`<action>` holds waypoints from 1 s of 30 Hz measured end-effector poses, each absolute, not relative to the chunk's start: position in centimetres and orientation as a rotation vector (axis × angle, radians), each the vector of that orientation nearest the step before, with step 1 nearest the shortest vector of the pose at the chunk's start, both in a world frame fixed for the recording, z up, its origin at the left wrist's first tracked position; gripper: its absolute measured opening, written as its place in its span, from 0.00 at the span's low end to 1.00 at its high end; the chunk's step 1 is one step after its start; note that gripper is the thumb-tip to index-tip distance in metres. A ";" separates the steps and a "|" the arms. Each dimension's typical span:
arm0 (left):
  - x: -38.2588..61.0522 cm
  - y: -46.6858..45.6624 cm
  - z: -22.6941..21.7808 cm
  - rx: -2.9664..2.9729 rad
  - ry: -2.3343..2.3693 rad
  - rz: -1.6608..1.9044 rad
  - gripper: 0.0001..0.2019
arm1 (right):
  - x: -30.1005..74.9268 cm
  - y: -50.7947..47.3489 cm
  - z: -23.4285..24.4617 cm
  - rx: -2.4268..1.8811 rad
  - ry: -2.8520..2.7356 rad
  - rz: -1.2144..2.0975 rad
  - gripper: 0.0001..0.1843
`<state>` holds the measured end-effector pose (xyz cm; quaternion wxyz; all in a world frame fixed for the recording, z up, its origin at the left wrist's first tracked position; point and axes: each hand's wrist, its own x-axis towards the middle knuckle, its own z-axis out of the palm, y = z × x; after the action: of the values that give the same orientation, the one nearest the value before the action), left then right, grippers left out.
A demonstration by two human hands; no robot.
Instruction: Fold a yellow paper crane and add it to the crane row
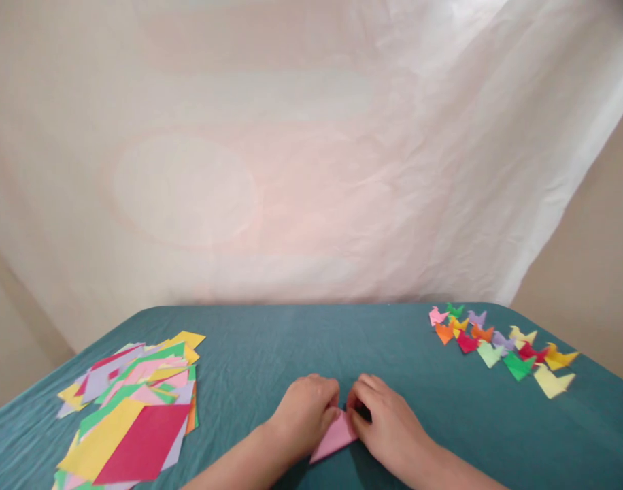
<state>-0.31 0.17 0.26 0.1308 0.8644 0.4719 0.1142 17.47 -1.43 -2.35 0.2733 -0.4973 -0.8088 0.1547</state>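
Note:
A small pink sheet of paper lies on the teal tablecloth near the front edge, partly folded. My left hand rests on its left side with fingers curled and pressed down on the paper. My right hand meets it from the right, fingertips pinching the paper's upper edge. Most of the paper is hidden under both hands.
A loose pile of coloured paper squares lies at the front left, with a red and a yellow sheet on top. Several small folded paper figures in mixed colours lie at the back right. A pale cloth backdrop hangs behind the table.

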 end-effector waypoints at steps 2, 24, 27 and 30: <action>-0.2 0.3 0.0 2.516 1.353 0.413 0.06 | 17.7 -1.8 -1.9 -1.221 -2.276 0.370 0.11; -0.4 -4.0 0.9 2.840 1.204 0.124 0.11 | 18.6 -5.3 -4.4 -0.829 -2.367 -0.541 0.14; -0.7 -4.2 0.4 2.873 1.227 0.132 0.12 | 18.8 -5.3 -4.4 -0.832 -2.398 -0.587 0.11; -0.8 -4.1 0.0 2.895 1.199 0.165 0.13 | 19.4 -5.2 -4.0 -0.859 -2.461 -0.566 0.09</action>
<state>-0.77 -4.11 0.03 0.0017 0.9226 0.3822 0.0525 19.39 -5.24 -3.96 0.2348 -0.3132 -0.8968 -0.2062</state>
